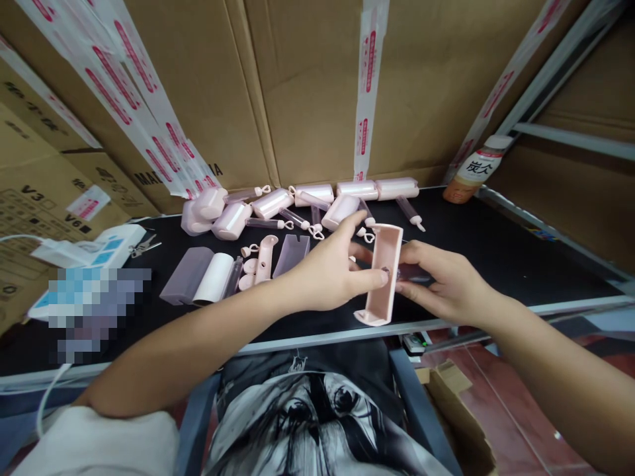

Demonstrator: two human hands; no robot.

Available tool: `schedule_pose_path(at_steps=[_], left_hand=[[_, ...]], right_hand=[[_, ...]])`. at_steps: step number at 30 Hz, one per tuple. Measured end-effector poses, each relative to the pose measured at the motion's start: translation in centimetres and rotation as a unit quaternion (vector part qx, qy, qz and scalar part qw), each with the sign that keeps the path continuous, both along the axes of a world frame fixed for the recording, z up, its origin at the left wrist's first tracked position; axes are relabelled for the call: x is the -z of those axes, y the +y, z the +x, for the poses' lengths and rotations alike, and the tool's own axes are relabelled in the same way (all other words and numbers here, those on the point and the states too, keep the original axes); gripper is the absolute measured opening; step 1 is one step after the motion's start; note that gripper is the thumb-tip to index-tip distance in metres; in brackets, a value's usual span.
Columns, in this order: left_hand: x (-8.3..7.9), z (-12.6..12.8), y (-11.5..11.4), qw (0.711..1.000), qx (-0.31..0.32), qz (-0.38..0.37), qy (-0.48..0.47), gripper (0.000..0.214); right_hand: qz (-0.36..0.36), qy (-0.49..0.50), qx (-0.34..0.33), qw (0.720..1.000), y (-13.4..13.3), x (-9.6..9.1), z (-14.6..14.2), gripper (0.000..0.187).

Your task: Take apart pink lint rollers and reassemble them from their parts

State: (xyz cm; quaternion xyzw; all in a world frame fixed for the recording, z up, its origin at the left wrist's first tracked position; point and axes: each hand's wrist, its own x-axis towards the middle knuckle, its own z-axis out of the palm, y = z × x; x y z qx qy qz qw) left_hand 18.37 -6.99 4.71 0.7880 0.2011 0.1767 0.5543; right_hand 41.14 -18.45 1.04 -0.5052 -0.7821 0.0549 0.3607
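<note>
In front of my chest, above the table's near edge, my left hand [340, 268] grips a pale pink plastic shell [387, 251]. The shell stands upright with its hollow side towards me. My left thumb presses inside it, near a hole in its middle. My right hand [444, 281] is closed around a dark translucent tube [415, 274], held against the shell's outer side. Exactly how the tube's end meets the hole is hidden. Past my left hand lie a similar pink part [266, 258], a purple translucent cover [292, 254] and a white roll [214, 277].
Several finished-looking pink cases [357, 190] and thin tubes with loops [411, 213] lie along the back of the black table [496, 264]. A bottle [476, 170] stands back right. At left are a power strip [116, 244], keys [146, 246] and a blurred patch. Cardboard boxes [307, 92] wall the back.
</note>
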Motion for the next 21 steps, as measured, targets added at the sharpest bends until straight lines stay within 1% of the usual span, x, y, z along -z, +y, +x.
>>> schedule_pose_path(at_steps=[2, 4, 5, 7, 12, 15, 18, 21], left_hand=[[0.2, 0.0, -0.2, 0.999, 0.021, -0.037, -0.017, 0.074], [0.5, 0.0, -0.2, 0.998, 0.034, -0.046, -0.037, 0.041], [0.6, 0.0, -0.2, 0.997, 0.038, -0.049, -0.042, 0.03], [0.7, -0.3, -0.2, 0.997, 0.041, -0.056, -0.037, 0.019], [0.9, -0.7, 0.1, 0.997, 0.034, -0.067, -0.013, 0.013], [1.6, -0.5, 0.5, 0.997, 0.023, -0.077, -0.015, 0.015], [2.4, -0.2, 0.8, 0.997, 0.003, -0.076, -0.024, 0.021], [2.6, -0.3, 0.8, 0.997, -0.01, -0.065, -0.046, 0.024]], right_hand=[[-0.015, -0.009, 0.0, 1.0, 0.1, 0.2, -0.2, 0.014], [-0.02, -0.02, -0.008, 1.0, 0.2, 0.5, -0.4, 0.016], [-0.016, -0.024, -0.014, 0.999, 0.3, 0.7, -0.4, 0.016], [-0.005, -0.03, -0.031, 0.999, 0.5, 1.0, -0.6, 0.017], [0.025, -0.044, -0.072, 0.996, 1.3, 1.6, -0.9, 0.019], [0.076, -0.05, -0.092, 0.992, 2.1, 1.9, -1.0, 0.019], [0.119, -0.047, -0.093, 0.987, 2.9, 2.5, -1.0, 0.017], [0.135, -0.045, -0.082, 0.986, 3.3, 3.1, -1.0, 0.019]])
